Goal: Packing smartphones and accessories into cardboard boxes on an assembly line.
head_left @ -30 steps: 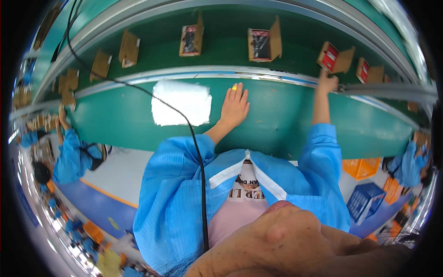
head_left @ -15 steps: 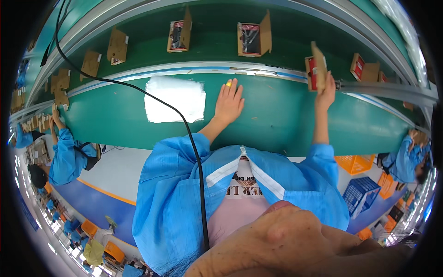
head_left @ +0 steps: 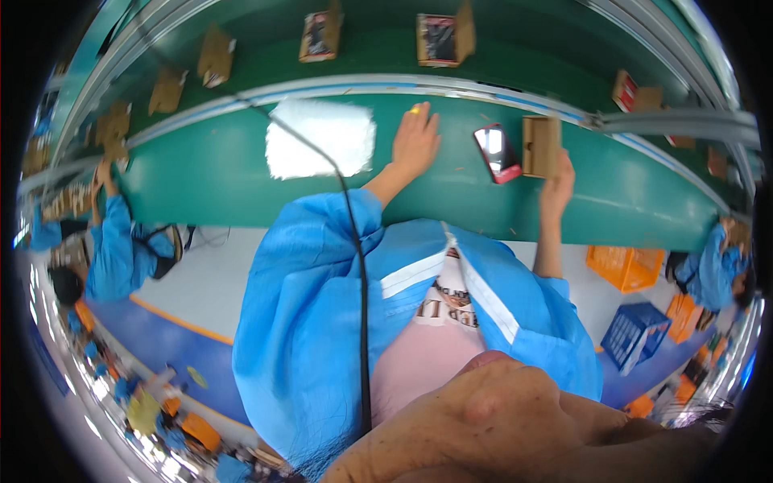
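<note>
Over my feed I have the right hand (head_left: pixel 557 183) grasping the cardboard box (head_left: pixel 539 145), the left hand (head_left: pixel 416 143) released, palm down on the green bench (head_left: pixel 338 201), and the red-edged device (head_left: pixel 498 153) just left of the box.

A blue crate (head_left: pixel 642 326) sits near an orange crate (head_left: pixel 642 272); a black cable (head_left: pixel 365 322) curves down across the view
</note>
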Demonstrator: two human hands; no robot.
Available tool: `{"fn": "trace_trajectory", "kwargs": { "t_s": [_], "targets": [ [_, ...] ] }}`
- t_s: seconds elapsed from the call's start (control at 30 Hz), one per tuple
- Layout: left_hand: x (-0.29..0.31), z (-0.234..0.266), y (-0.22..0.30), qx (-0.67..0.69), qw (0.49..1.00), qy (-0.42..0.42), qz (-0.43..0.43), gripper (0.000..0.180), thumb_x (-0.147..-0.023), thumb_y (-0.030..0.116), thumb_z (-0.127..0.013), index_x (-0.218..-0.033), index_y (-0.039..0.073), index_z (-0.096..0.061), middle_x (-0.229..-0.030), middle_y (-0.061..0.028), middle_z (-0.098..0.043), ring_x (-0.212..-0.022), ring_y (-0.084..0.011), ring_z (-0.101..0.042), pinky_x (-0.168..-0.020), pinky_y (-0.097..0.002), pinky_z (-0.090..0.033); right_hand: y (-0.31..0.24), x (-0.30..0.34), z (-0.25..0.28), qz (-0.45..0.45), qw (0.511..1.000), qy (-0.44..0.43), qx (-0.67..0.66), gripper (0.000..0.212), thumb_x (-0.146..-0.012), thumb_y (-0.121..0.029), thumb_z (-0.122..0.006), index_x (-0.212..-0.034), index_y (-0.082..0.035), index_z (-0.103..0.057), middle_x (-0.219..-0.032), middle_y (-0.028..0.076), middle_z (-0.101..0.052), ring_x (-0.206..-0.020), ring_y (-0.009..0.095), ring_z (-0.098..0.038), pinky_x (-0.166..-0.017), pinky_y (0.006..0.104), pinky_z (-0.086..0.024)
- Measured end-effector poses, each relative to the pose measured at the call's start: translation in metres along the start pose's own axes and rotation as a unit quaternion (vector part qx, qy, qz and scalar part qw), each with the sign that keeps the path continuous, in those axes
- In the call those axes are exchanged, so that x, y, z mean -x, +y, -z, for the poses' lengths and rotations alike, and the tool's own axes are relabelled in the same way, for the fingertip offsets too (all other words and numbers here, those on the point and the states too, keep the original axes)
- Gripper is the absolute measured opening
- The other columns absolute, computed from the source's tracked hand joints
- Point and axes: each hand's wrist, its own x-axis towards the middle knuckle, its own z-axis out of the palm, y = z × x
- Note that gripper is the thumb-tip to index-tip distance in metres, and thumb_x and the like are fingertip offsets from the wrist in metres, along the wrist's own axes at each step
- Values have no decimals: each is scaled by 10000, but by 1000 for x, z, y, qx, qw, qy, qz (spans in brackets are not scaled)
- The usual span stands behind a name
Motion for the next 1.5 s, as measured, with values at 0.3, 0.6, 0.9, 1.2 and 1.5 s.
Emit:
{"fn": "trace_trajectory", "kwargs": {
  "t_s": [0.3,0.6,0.9,1.2,1.5],
  "targets": [
    [49,43,-27,-106,986,8,131,619,-838,301,-570,-1272,-114,-419,-1391,-305,-322,-1285,-439,-311,-1086,-504,-232,52,85,54,-457,871,-91,-155,267,-914,-255,-569,-965,1,-625,-840,33,-639,-652,78,-569,-535,215,-448],
    [64,23,38,-2,995,-88,-47,702,-807,341,-592,-1284,-133,-389,-1400,-342,-283,-1324,-447,-269,-1096,-504,-220,-60,2,-23,-99,977,-189,-22,360,-847,-259,-640,-1108,-14,-602,-1031,166,-640,-901,274,-622,-714,363,-506],
    [48,14,9,16,998,-1,68,351,-729,118,-675,-1027,22,-518,-1004,-152,-512,-919,-337,-499,-756,-420,-444,-84,-53,-78,-70,916,-347,187,836,-701,-305,-719,-1423,-218,-307,-1370,231,-339,-1203,436,-381,-896,527,-441],
    [50,26,-12,137,985,6,108,80,-808,96,-599,-825,26,-635,-809,-162,-577,-803,-355,-559,-698,-436,-458,-72,-31,-34,-349,832,-291,-318,345,-875,-377,-623,-885,-38,-559,-749,55,-593,-587,98,-582,-418,199,-435],
    [43,25,-24,291,912,-71,281,101,-852,84,-572,-876,11,-637,-720,-117,-605,-629,-235,-604,-566,-351,-505,-136,49,-84,-200,846,-220,-442,207,-889,-144,-620,-1001,-13,-506,-928,88,-599,-715,168,-650,-624,270,-518]
  ]
}}
